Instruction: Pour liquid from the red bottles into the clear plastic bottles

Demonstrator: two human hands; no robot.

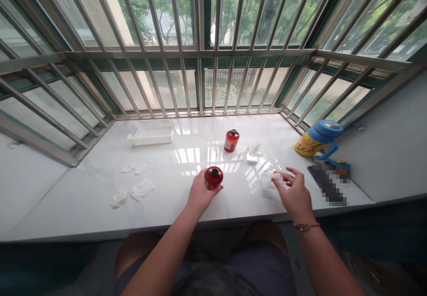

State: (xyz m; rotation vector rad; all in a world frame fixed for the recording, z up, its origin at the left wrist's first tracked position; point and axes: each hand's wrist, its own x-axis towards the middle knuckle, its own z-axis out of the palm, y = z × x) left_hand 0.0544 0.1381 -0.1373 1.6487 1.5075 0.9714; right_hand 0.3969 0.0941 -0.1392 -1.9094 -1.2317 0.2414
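My left hand [201,192] is wrapped around a red bottle [214,181] with a black cap, close to the front of the white counter. On the right, my right hand [293,188] has its fingers apart, thumb and index tips beside a clear, see-through container [269,182]. Whether those fingertips touch it I cannot tell. A second red bottle [231,142], with a black cap and a pale label, stands upright farther back. Between that bottle and my right hand sits a clear glass bottle [255,152].
White crumpled pieces, like cloth or tissue [141,190], lie at the left. Behind them is a white perforated basket [151,138]. A blue and yellow handled flask [316,139] stands right, near a blurred dark object [327,185]. Metal window bars [200,54] border the white counter [83,207].
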